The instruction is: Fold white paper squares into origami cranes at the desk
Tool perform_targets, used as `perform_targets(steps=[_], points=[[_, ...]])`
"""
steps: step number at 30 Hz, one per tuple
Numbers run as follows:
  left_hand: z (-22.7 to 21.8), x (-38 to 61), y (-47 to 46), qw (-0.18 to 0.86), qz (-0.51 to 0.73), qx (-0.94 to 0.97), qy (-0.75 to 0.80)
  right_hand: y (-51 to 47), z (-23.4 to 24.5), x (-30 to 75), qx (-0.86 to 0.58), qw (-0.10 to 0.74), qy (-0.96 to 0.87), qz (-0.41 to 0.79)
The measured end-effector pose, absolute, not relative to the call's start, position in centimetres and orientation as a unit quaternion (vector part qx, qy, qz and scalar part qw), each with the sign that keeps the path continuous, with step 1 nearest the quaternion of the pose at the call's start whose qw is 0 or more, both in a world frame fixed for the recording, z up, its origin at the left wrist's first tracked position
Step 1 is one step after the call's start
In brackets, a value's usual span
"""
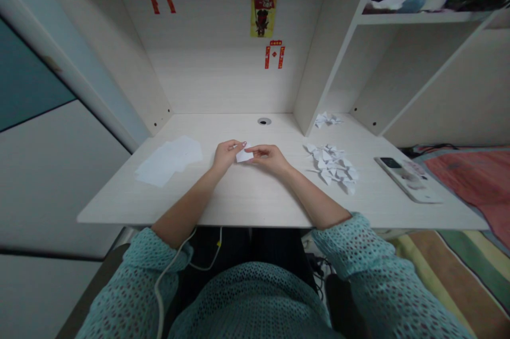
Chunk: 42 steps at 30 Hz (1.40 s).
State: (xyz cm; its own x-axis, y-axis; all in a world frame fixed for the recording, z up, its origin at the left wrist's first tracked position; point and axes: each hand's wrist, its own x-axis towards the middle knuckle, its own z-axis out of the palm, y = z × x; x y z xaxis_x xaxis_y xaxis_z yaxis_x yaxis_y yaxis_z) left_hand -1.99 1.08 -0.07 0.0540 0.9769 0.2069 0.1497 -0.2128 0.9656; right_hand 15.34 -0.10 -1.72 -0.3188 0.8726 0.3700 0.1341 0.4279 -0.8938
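Observation:
A small piece of white paper (pixel 244 156) is held between my two hands over the middle of the desk. My left hand (pixel 228 155) pinches its left side, the thumb at the upper edge. On the other side, the fingers of my right hand (pixel 271 157) close on the paper's right edge. Fingers cover part of the paper, so its full shape is hidden. To the left lies a spread of flat white paper sheets (pixel 171 158). A pile of folded white paper pieces (pixel 332 163) sits to the right of my right hand.
More folded paper (pixel 328 119) lies behind the pile, by the upright panel (pixel 319 78). A white phone-like flat device (pixel 408 179) rests near the desk's right end. The desk (pixel 255 206) has a round cable hole (pixel 264 121) at the back. A pale cable (pixel 161 286) hangs by my left arm.

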Motion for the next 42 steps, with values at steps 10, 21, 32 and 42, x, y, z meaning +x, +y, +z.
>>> perform_targets(steps=[10, 21, 32, 42], points=[[0.0, -1.7, 1.1, 0.510, 0.515, 0.536, 0.433, -0.3, -1.4, 15.6, -0.385, 0.494, -0.691, 0.361], [-0.4, -1.8, 1.1, 0.534, 0.491, 0.511, 0.461, -0.5, -1.7, 15.4, -0.430, 0.509, -0.710, 0.227], [-0.2, -1.5, 1.0, 0.469, 0.499, 0.568, 0.457, 0.3, -1.4, 15.5, -0.389, 0.527, -0.652, 0.381], [-0.1, -1.0, 0.6, 0.563, 0.451, 0.533, 0.441, 0.6, -1.9, 15.4, -0.428, 0.582, -0.588, 0.364]])
